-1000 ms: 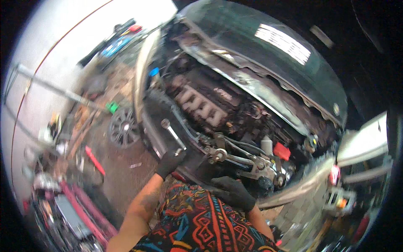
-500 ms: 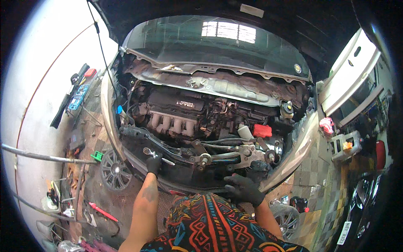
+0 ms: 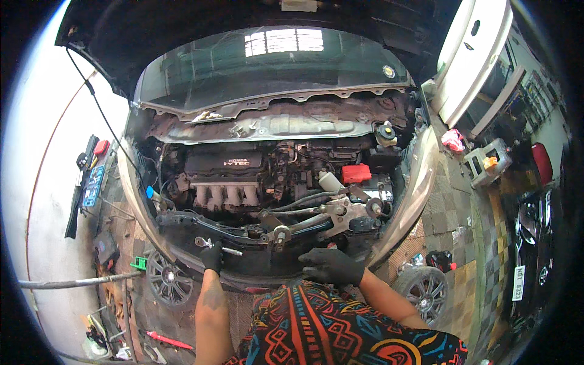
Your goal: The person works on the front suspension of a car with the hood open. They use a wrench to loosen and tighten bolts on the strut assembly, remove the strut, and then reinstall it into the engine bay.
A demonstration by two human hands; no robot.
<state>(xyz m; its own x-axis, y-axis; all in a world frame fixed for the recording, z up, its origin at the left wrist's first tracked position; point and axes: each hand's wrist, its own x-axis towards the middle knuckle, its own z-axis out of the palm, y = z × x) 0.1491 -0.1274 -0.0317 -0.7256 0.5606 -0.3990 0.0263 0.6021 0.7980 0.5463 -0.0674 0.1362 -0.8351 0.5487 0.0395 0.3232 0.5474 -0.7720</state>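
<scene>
My left hand (image 3: 212,260), in a black glove, is closed around a shiny ratchet wrench (image 3: 231,250) above the black front panel (image 3: 261,260) of a car. The ratchet's round head points left and its handle sticks out to the right. My right hand (image 3: 334,266), gloved alike, hovers over the right part of that panel with its fingers stretched leftward and nothing visible in them. Just beyond it, a metal wiper linkage (image 3: 337,213) with pivot posts and a motor lies across the front of the engine bay.
Behind the linkage are the engine cover (image 3: 222,159), a red battery-terminal cover (image 3: 356,173) and a white bottle-shaped reservoir (image 3: 329,180). The hood (image 3: 243,24) is raised overhead. Loose wheels (image 3: 170,280) lie on both sides. A grey step stool (image 3: 486,163) stands at right.
The view has turned to the right, so the car sits further left in it. My right hand has moved leftward along the front panel. The ratchet stays in my left hand.
</scene>
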